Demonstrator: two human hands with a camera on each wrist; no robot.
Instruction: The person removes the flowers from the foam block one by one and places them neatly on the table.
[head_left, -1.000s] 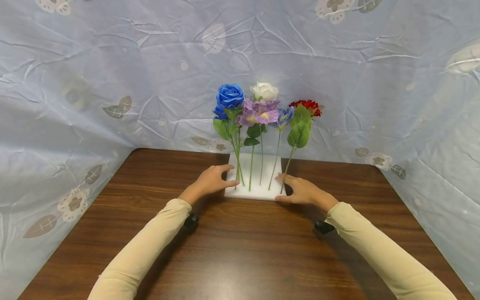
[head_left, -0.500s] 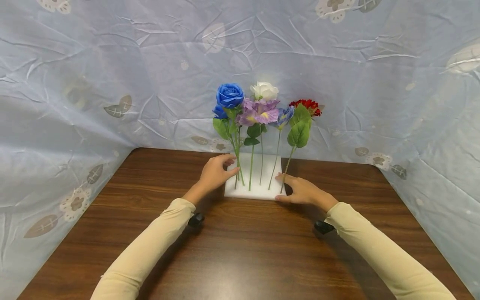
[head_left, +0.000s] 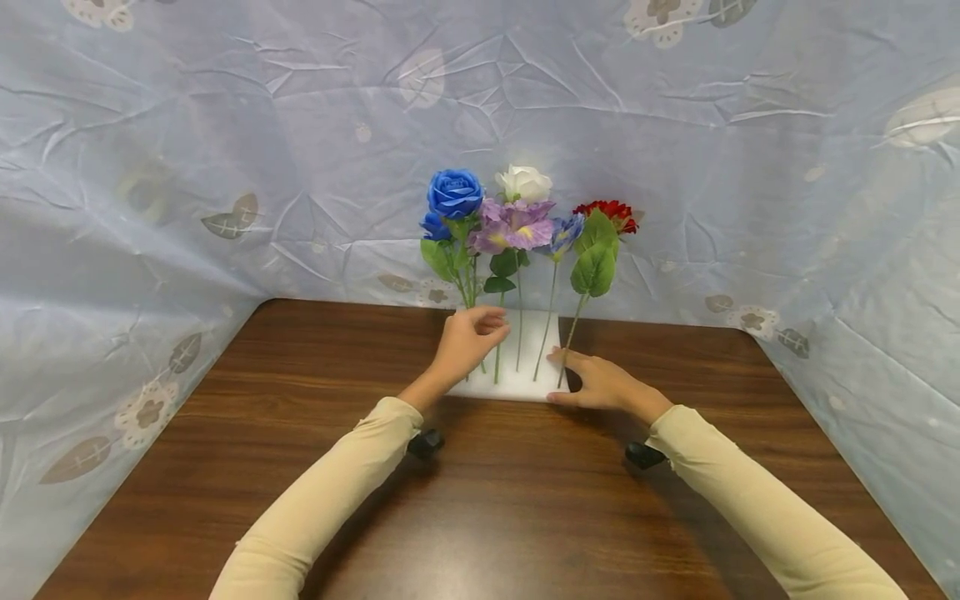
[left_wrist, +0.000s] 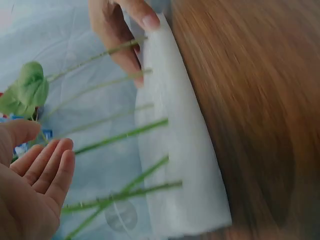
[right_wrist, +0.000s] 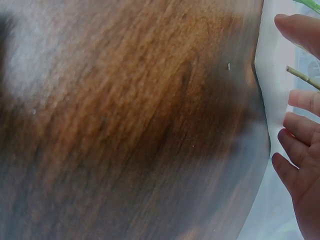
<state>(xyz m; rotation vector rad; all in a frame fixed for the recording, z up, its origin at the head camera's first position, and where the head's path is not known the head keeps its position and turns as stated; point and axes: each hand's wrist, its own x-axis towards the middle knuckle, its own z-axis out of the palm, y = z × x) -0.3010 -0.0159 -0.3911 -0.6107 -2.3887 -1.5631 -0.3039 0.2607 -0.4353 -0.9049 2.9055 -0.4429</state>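
In the head view, from the left, the blue roses [head_left: 455, 193] lean slightly outward above the left hand [head_left: 476, 340], which is in front of their stems. That hand's thumb and fingers are loosely curved with a gap between them; the left wrist view shows nothing pinched there, though I cannot tell whether a fingertip brushes a stem. In that view, two green stems [left_wrist: 150, 190] cross at this end of the foam block [head_left: 516, 391], which lies flat on the brown table [head_left: 480, 492] with every stem rising from it.

Next come the purple flower [head_left: 517, 225], with the white rose [head_left: 525, 183] above and behind it, then the violet-blue flower [head_left: 564, 236] on a thin, slanting stem. At the right end, the right hand [head_left: 603, 383] is spread around the corner of the block, thumb at the front and fingers farther back, with the stem of the red flower [head_left: 609, 215] between them.

The likeliest trouble, I judge, is the left hand snagging a stem as it moves among them, since they stand close together and the blue pair crosses. A sideways knock could loosen a stem or tilt the light-looking block. If the right hand closed, it could bend the red flower's leaning stem.
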